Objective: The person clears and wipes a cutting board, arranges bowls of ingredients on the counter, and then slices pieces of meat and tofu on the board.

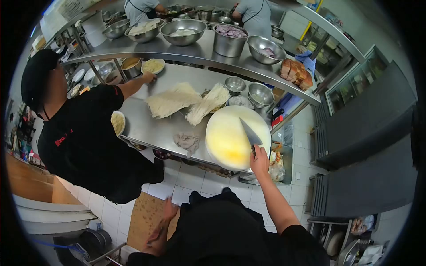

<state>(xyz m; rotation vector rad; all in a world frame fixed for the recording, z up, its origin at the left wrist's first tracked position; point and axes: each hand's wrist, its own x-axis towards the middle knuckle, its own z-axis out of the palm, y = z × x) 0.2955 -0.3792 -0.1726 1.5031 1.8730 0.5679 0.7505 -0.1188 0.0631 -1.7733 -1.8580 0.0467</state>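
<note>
My right hand (260, 162) is closed around the handle of a large kitchen knife (251, 134). Its wide blade lies over a thick, round, white-and-yellow cutting board (226, 146) at the table's right end. Low beside my body, away from the table, my left hand (170, 209) holds nothing; its fingers look apart, though slightly blurred. Left of the board is a crumpled greyish cloth (186, 142). Behind it lie pale, fibrous, loofah-like pieces (173, 101), one of them resting over a bowl.
A co-worker in black (84, 142) stands at left, one hand reaching to a bowl of shredded food (153, 66). Overhead, a steel shelf (195, 51) carries metal bowls and a block of meat (296, 73). A waste bin (284, 166) sits right of the table; two people work behind.
</note>
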